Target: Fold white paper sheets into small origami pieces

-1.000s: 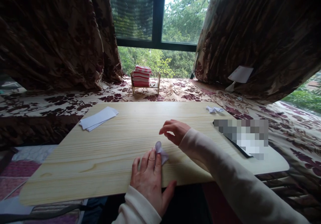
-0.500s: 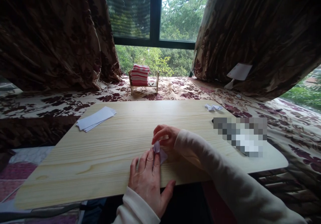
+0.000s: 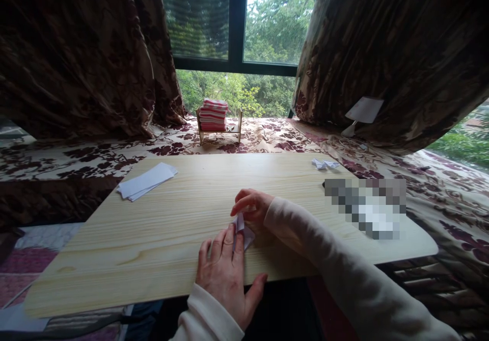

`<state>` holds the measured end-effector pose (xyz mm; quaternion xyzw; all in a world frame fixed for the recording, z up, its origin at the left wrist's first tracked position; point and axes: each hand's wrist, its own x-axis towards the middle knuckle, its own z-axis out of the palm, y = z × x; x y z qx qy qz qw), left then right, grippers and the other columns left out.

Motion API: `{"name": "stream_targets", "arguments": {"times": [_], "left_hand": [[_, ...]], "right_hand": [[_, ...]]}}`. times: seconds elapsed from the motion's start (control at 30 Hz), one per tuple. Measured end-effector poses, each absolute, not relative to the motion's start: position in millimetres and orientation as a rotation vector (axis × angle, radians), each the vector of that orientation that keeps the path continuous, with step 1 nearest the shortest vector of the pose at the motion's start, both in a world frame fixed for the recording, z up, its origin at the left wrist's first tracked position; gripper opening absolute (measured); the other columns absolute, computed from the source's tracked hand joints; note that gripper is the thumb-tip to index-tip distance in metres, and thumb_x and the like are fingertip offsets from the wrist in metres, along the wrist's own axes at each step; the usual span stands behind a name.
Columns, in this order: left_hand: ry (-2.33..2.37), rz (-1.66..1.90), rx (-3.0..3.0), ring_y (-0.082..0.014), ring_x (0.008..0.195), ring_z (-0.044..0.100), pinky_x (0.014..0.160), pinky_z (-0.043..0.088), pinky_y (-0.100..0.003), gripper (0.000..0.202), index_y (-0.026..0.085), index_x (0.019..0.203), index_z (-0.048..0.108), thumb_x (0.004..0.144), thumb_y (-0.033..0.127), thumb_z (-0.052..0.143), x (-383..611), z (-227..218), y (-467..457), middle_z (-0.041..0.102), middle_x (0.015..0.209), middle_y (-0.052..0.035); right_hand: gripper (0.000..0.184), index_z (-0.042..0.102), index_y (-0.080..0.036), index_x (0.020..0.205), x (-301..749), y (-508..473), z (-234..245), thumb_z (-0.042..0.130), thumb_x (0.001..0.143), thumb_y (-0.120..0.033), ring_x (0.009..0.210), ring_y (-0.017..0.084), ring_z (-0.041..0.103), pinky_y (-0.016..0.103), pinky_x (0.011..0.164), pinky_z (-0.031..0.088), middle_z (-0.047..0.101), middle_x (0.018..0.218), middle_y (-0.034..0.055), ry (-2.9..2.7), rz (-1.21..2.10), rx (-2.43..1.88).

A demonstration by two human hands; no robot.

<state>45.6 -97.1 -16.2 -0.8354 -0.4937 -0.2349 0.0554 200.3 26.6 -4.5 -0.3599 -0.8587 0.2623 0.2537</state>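
Note:
A small folded piece of white paper (image 3: 248, 237) lies on the wooden table, partly hidden under my fingers. My left hand (image 3: 222, 263) rests flat over it, fingers stretched forward and thumb spread to the right by the table's front edge. Just beyond those fingertips, my right hand (image 3: 252, 204) is curled with its index finger and thumb at the paper's raised flap. The exact contact of the right fingertips is partly hidden.
Several white paper strips (image 3: 147, 180) lie at the table's back left. Folded white paper pieces (image 3: 325, 164) sit at the back right, behind a pixelated object (image 3: 367, 211). Beyond the table (image 3: 183, 213) stand a small rack of striped cloths (image 3: 213, 115) and a lamp (image 3: 364, 109).
The paper's raised flap has shifted slightly in shape under my right fingers, which moved a touch to the left. My left hand stays in place.

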Motion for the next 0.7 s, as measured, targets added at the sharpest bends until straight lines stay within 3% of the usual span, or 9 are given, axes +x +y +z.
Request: {"name": "stream_targets", "arguments": {"times": [0.2, 0.47, 0.7], "left_hand": [[-1.492, -0.609, -2.595, -0.0303, 0.111, 0.039, 0.091, 0.027, -0.047, 0.06, 0.015, 0.119, 0.049, 0.075, 0.055, 0.038, 43, -12, -95, 0.046, 0.126, -0.0132], [-1.506, -0.636, -2.584, -0.0293, 0.109, 0.04, 0.09, 0.027, -0.045, 0.063, 0.014, 0.12, 0.048, 0.074, 0.056, 0.039, 44, -11, -94, 0.048, 0.123, -0.0135], [-1.616, -0.698, -2.511, -0.0293, 0.106, 0.04, 0.089, 0.027, -0.046, 0.063, 0.008, 0.115, 0.052, 0.071, 0.053, 0.042, 53, -11, -93, 0.05, 0.12, -0.0157]], "right_hand": [[0.013, 0.071, -0.02, 0.075, 198, 19, 9, 0.064, 0.066, -0.015, 0.082, 0.015, 0.05, 0.025, 0.075, 0.04, 0.057, 0.08, 0.0028, -2.382, 0.753, -1.038], [0.006, 0.071, -0.017, 0.067, 196, 20, 12, 0.067, 0.064, -0.014, 0.078, 0.014, 0.05, 0.025, 0.074, 0.04, 0.057, 0.073, 0.0021, -2.386, 0.777, -0.99], [0.009, 0.071, -0.014, 0.069, 194, 31, 2, 0.066, 0.061, -0.012, 0.068, 0.012, 0.052, 0.023, 0.064, 0.042, 0.061, 0.068, 0.002, -2.429, 0.824, -1.028]]}}
